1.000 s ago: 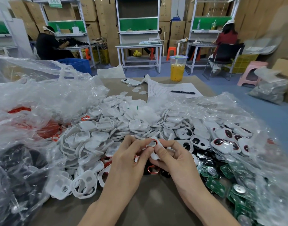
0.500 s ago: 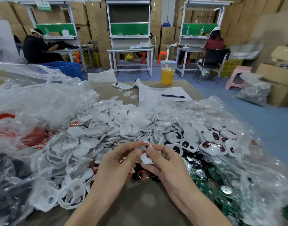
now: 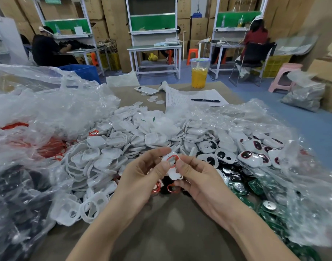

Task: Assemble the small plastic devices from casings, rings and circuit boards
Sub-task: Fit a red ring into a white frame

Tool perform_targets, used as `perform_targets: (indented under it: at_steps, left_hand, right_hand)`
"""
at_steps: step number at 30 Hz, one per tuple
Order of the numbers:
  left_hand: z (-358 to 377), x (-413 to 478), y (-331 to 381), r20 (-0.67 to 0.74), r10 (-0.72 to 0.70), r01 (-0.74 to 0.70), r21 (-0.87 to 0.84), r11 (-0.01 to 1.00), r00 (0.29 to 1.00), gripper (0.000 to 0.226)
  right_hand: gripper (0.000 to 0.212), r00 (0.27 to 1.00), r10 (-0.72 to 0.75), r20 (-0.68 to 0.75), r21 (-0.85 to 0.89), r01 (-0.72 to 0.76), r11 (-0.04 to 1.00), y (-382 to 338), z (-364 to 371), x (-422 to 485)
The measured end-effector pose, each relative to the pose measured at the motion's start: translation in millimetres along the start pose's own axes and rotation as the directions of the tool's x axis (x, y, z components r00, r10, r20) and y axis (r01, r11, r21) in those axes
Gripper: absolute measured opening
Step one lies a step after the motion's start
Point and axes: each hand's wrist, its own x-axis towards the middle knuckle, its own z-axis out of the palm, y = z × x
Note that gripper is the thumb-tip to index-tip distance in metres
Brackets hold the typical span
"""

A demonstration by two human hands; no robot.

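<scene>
Two hands: left hand and right hand meet over the near part of the counter, both pinching one white casing between thumb and fingertips.
Casing: held clear of the counter, tilted; red ring sits in its upper opening.
Loose rings: a few red ones on the counter just below the hands, mixed with black parts.
Near-left bag: clear plastic, dark contents, can't tell what.
Near-right bag: clear, open; green circuit boards with round silver discs spill from it.
Casing pile: white shells and frames heaped loose on the counter, left of and beyond the hands.
Mid-left bag: clear; a bunch of red rings shows through.
Mid-right: white finished units with dark, red-rimmed windows, lying on the clear plastic.
Far counter: phone face down; paper sheet with pen on it; lidded clear cup, orange drink inside.
Floor beyond: blue crate, contents hidden.
</scene>
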Motion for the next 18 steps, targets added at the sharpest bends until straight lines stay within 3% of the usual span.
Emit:
perform_targets:
  at_steps: [4, 8, 18]
  left_hand:
    - [-3.2, 0.2, 2.0, 0.017, 0.000, -0.001, 0.057, 0.998, 1.000, 0.023]
    - [-2.6, 0.4, 0.4, 0.052, -0.006, 0.002, 0.068, 0.998, 0.999, 0.025]
    - [-3.1, -3.8, 1.8, 0.142, -0.009, 0.006, 0.026, 1.000, 0.990, 0.029]
  right_hand:
    - [0.035, 0.999, -0.001, 0.051, -0.059, 0.004, 0.998, 0.3, 0.6, -1.0]
    - [0.036, 0.999, -0.033, 0.015, -0.161, 0.035, 0.986, 4.3, -1.1, 0.5]
    - [0.024, 0.996, 0.017, 0.090, -0.028, -0.014, 0.999, 0.8, -2.0, -1.7]
